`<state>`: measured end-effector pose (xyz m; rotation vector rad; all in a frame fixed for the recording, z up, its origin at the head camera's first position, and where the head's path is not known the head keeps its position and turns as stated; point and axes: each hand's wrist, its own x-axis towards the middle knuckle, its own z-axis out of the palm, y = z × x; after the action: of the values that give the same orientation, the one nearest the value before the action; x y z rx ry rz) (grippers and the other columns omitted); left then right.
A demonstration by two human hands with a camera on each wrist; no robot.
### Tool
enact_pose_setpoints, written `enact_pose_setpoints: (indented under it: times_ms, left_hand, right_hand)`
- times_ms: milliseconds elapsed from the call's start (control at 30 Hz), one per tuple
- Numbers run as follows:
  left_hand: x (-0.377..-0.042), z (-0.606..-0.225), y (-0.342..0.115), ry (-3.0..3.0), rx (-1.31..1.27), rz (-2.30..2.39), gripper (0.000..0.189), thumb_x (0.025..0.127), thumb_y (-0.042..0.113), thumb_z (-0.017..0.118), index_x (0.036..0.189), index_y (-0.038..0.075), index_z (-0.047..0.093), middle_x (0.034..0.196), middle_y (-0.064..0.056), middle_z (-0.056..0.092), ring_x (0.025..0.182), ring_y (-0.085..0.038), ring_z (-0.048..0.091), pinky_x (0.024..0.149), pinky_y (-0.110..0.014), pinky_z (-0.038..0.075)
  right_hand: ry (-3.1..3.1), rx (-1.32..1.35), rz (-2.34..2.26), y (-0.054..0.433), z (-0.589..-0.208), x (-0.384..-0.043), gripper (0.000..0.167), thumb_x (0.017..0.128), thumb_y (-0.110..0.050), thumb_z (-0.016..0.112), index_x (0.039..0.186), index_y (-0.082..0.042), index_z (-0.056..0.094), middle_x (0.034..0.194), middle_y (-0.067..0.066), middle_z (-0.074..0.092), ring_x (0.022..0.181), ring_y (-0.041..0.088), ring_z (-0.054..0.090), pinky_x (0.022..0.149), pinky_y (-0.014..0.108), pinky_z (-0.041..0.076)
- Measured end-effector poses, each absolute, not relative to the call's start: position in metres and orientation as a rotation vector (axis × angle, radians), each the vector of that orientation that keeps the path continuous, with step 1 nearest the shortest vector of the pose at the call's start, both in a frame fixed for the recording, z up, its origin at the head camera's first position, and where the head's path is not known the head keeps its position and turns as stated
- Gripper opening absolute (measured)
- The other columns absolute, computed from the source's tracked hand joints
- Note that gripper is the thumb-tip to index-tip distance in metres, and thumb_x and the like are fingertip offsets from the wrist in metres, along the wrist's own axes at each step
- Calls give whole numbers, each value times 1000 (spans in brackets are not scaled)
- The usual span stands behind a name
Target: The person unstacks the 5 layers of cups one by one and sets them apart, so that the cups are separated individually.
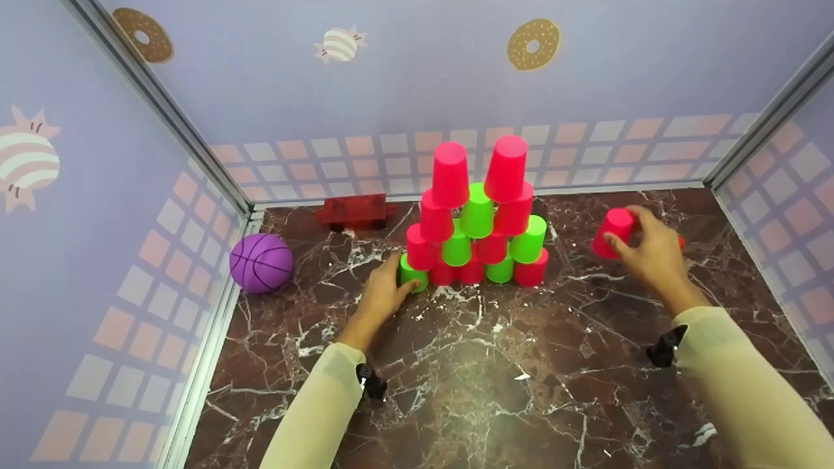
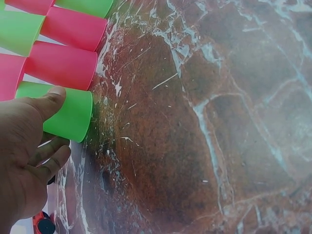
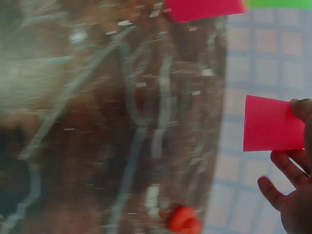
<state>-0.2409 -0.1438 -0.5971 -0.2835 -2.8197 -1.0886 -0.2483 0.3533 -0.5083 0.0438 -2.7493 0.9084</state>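
Upside-down pink and green cups are stacked as a pyramid, with two pink cups (image 1: 449,174) (image 1: 507,168) standing apart on its top row. At the lower left corner, my left hand (image 1: 380,294) grips a green cup (image 1: 412,277) between thumb and fingers; the left wrist view shows the thumb (image 2: 54,100) along its side. To the right of the stack, my right hand (image 1: 657,255) holds a single pink cup (image 1: 611,233), base up. In the right wrist view this pink cup (image 3: 270,124) is pinched between thumb and fingers, above the floor.
A purple ball (image 1: 261,263) sits by the left wall. Behind the stack's left side lies a translucent red toy vehicle (image 1: 355,212). A small orange-red object (image 3: 184,220) is near my right hand. Patterned walls (image 1: 391,78) enclose the brown marbled surface (image 1: 469,365).
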Motion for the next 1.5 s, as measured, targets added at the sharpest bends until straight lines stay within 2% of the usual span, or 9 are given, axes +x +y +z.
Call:
enact_pose_setpoints:
  times_ms: [233,400,500,700,900,1067,1267,1367,1500]
  left_hand:
    - [-234,-587,-141,-2881,-255,-1063,57,97,24,86,144,5,60,130,-20,76,121,-41,74,105,-59,59]
    - [-235,-587,-141,-2873,-267,-1059,58,97,23,86,145,4,60,131,-21,75,121,-41,74,105,-59,59]
    - [-236,-585,-141,-2868,-273,-1055,58,97,23,86,145,4,60,131,-22,76,121,-42,75,105,-59,59]
    - [-235,-584,-141,-2878,-264,-1050,57,98,23,85,145,5,59,132,-21,75,122,-42,74,106,-59,59]
    - [-235,-583,-140,-2886,-258,-1040,57,98,24,85,146,7,59,133,-20,75,124,-41,74,107,-59,59]
    - [-237,-585,-141,-2875,-260,-1051,56,97,22,86,143,6,59,130,-21,76,120,-42,75,103,-61,59]
    - [-245,-605,-149,-2818,-309,-1059,58,96,28,87,143,9,59,128,-20,77,117,-40,76,100,-60,60]
    - [-242,-596,-146,-2831,-292,-1071,58,95,24,88,143,7,59,127,-23,76,117,-45,75,99,-65,59]
    - [-241,-594,-145,-2839,-297,-1083,59,96,25,87,145,7,59,128,-23,76,118,-44,75,100,-64,59]
  right_hand:
    - [-2783,84,916,352,-551,-239,65,98,-13,84,152,7,52,123,39,72,99,54,70,89,68,54]
    - [-2795,124,907,346,-562,-240,65,98,-10,84,151,9,53,115,39,72,96,52,68,88,67,52]
    - [-2804,135,900,344,-565,-241,64,98,-10,84,150,9,53,117,39,71,97,53,68,89,69,52]
    - [-2829,136,902,345,-566,-242,66,99,-10,82,153,10,49,129,44,67,111,60,68,99,74,52]
    - [-2886,124,920,346,-561,-242,78,101,-21,82,160,10,42,149,43,58,134,63,59,116,76,43]
    - [-2883,170,873,343,-540,-247,85,104,-32,79,164,9,36,158,42,49,147,64,46,123,78,34]
    - [-2736,323,831,320,-491,-259,77,105,-36,76,164,2,44,152,37,56,139,61,54,117,78,41]
    - [-2648,411,845,301,-464,-263,70,106,-33,76,162,-1,50,153,32,60,140,57,58,119,75,43]
    - [-2558,514,920,272,-430,-266,64,106,-32,75,162,-9,54,154,25,63,144,50,59,123,71,42]
